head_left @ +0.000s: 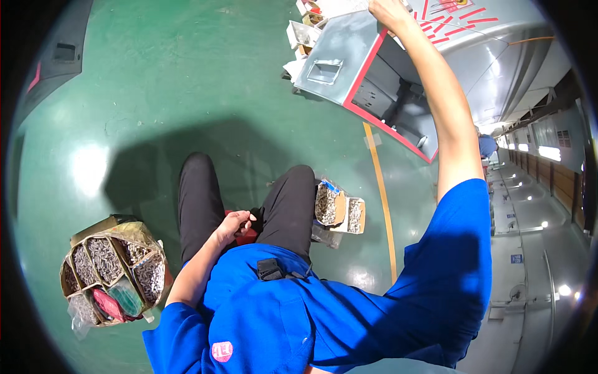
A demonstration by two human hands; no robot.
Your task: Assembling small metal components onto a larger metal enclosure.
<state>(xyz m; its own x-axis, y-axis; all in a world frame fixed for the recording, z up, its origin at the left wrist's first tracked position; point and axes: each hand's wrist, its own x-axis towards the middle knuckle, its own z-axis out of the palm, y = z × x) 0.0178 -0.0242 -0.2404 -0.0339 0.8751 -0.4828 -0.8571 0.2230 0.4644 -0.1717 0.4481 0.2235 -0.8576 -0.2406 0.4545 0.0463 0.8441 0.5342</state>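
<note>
My left hand (235,226) is over my lap, between my knees. Its fingers are curled together, with a small pale tip showing at their ends; I cannot make out what they hold. My right arm stretches up and forward, and my right hand (389,14) is at the top corner of a grey metal cabinet (336,47) with red edging. The picture's upper edge cuts that hand off, so its fingers are mostly hidden. The cabinet's open side shows a dark interior (389,84) with small fittings. Loose red strips (445,28) are scattered on a pale surface beside my right hand.
A divided carton (112,268) of small metal parts stands on the green floor to my left. Smaller boxes (333,206) of similar parts are beside my right knee. White bins (302,34) stand behind the cabinet. Another grey housing (53,47) is at far left; a person (488,145) appears at far right.
</note>
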